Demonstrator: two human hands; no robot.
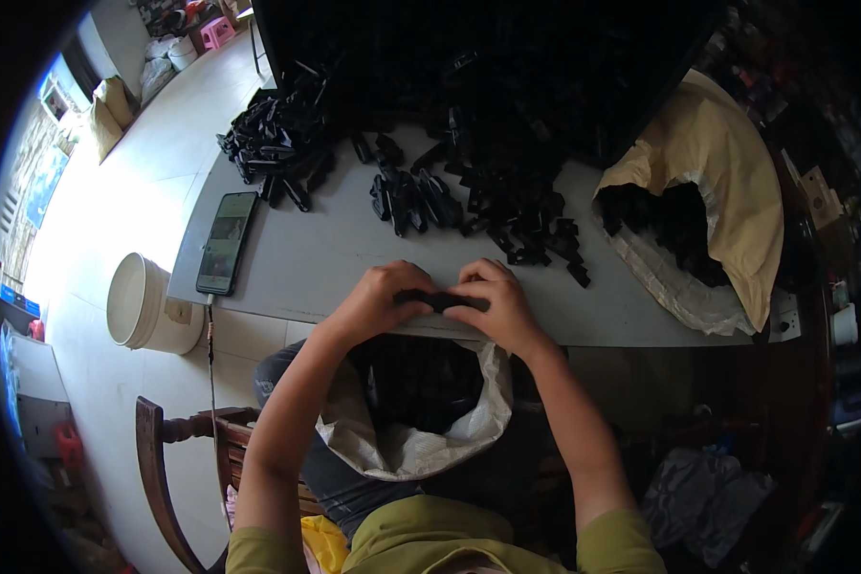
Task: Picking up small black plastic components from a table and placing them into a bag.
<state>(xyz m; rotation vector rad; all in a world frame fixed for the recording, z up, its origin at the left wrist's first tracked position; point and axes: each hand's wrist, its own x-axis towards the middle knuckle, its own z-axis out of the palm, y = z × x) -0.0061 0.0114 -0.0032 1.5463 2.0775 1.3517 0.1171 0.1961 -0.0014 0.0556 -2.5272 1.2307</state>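
Between my two hands, just over the near edge of the grey table point(297, 258), is a small, long black part point(440, 301). My left hand point(389, 297) pinches its left end and my right hand point(493, 301) its right end. Its exact kind is too dark to make out. Below my hands, a white woven sack point(421, 454) lies open on my lap with dark contents. Beyond them on the table lie a small cluster of black plastic pieces point(416, 201) and a looser spread of black parts point(526, 215).
A phone point(227, 244) with a lit screen and cable lies at the table's left. Behind it is a heap of black pieces point(277, 134). At the right stands an open tan sack point(727, 182) of black parts. A white bucket point(153, 306) and a wooden chair point(153, 459) are at the left.
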